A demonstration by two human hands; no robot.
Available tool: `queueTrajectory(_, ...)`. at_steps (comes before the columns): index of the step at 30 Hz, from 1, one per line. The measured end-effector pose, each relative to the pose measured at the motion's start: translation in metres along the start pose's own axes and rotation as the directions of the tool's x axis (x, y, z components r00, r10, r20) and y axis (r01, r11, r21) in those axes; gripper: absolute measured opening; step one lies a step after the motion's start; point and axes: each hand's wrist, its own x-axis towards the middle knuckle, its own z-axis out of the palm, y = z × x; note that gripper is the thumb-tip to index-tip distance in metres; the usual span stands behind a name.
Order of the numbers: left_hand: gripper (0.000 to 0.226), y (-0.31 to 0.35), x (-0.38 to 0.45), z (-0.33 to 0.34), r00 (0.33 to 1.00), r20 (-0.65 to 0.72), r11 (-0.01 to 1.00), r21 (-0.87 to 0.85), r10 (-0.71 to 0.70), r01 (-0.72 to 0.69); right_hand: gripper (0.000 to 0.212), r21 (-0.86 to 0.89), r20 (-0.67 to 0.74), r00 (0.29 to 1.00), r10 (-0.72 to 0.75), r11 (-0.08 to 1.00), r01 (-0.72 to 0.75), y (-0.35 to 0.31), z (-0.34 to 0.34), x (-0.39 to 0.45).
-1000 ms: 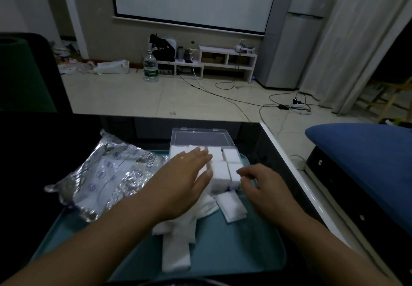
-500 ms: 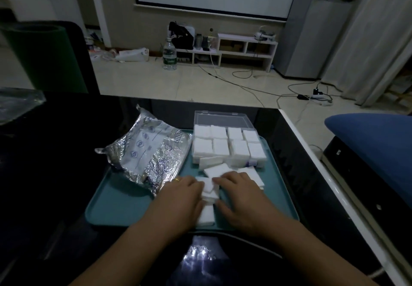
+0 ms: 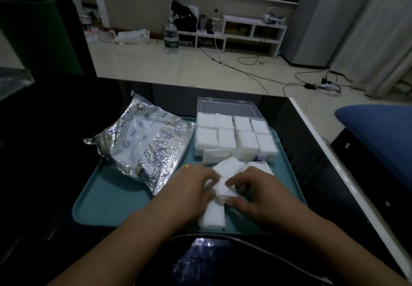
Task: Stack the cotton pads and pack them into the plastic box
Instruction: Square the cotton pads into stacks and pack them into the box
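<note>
Eight stacks of pads (image 3: 227, 139) already sit in the box (image 3: 225, 107), two rows of four, filling it about to the rim. By the look of it the packing is mostly done; a small lot is left loose.

Loose pads (image 3: 224, 188) lie on the tray (image 3: 111, 203) just in front of the box: one leans against the box's near wall, several overlap between the hands, and one flat piece reaches toward the tray's near edge. White, square, soft-edged, a little fluffy; the loose ones lie skewed, not squared up.

Left hand (image 3: 191, 187), fingers curled, holds the left side of the little pile. Right hand (image 3: 254, 192) pinches the same pile from the right, thumb at its near edge, fingertips on top. Hands close together, nearly touching across the pads. Judged step: gathering and squaring the loose pads into one more stack.

Where that stack would go is unclear; no open slot shows in the box.

Box has a clear lid, hinged open at the far side. Crumpled foil bag (image 3: 142, 138) lies on the tray's left half, just beside the box. Tray rests on a dark glossy counter (image 3: 44, 174).
</note>
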Motion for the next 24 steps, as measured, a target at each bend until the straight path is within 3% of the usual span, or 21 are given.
queueTrajectory(4, 0.023, 0.001, -0.003, -0.001, 0.999, -0.014, 0.999, 0.02, -0.033, 0.033, 0.021, -0.051, -0.012, 0.999, -0.045, 0.998, 0.044, -0.004, 0.003, -0.002)
queueTrajectory(9, 0.011, 0.001, 0.003, -0.002, 0.989, -0.121, 0.995, -0.06, -0.085, 0.079, 0.015, -0.07, -0.25, 0.967, -0.05, 0.997, 0.034, -0.003, -0.004, 0.001)
queueTrajectory(13, 0.009, 0.008, 0.006, -0.005, 0.936, -0.209, 0.91, -0.368, -0.282, 0.192, 0.018, -0.008, -0.277, 0.959, 0.061, 0.998, -0.065, -0.005, -0.015, 0.001)
queueTrajectory(16, 0.011, 0.011, 0.01, -0.011, 0.896, -0.178, 0.774, -0.588, -0.408, 0.235, 0.024, 0.3, -0.175, 0.937, 0.301, 0.923, -0.24, -0.005, -0.028, 0.006)
queueTrajectory(18, 0.017, 0.011, 0.012, -0.014, 0.875, -0.119, 0.67, -0.693, -0.469, 0.265, 0.027, 0.52, 0.018, 0.898, 0.439, 0.763, -0.383, -0.004, -0.035, 0.007)
queueTrajectory(19, 0.02, 0.012, 0.012, -0.015, 0.87, -0.088, 0.625, -0.73, -0.486, 0.275, 0.029, 0.536, 0.101, 0.881, 0.462, 0.721, -0.439, -0.003, -0.037, 0.007)
queueTrajectory(21, 0.021, 0.013, 0.011, -0.016, 0.866, -0.029, 0.533, -0.798, -0.499, 0.281, 0.034, 0.417, 0.15, 0.863, 0.481, 0.761, -0.497, 0.003, -0.038, 0.006)
queueTrajectory(24, 0.013, 0.017, 0.01, -0.017, 0.881, 0.054, 0.461, -0.836, -0.47, 0.297, 0.03, 0.039, -0.124, 0.897, 0.424, 0.905, -0.423, 0.015, -0.034, 0.006)
